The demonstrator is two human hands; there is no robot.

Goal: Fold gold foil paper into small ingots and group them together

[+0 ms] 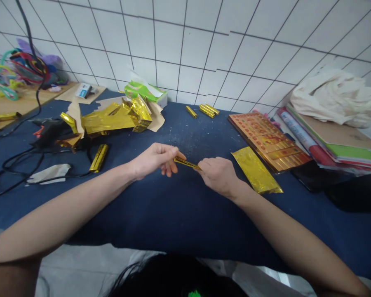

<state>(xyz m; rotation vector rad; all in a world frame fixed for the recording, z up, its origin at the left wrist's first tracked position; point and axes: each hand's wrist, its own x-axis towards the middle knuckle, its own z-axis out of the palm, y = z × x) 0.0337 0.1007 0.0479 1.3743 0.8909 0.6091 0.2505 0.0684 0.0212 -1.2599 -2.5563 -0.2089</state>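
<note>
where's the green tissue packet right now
In the head view, the green packet is left of centre at the back of the blue cloth, against the tiled wall, just behind the crumpled gold foil.

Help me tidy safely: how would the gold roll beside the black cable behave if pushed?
The gold roll looks round, so it may roll sideways. Its shiny surface could feel slippery. The black cable might stop it one way.
</note>
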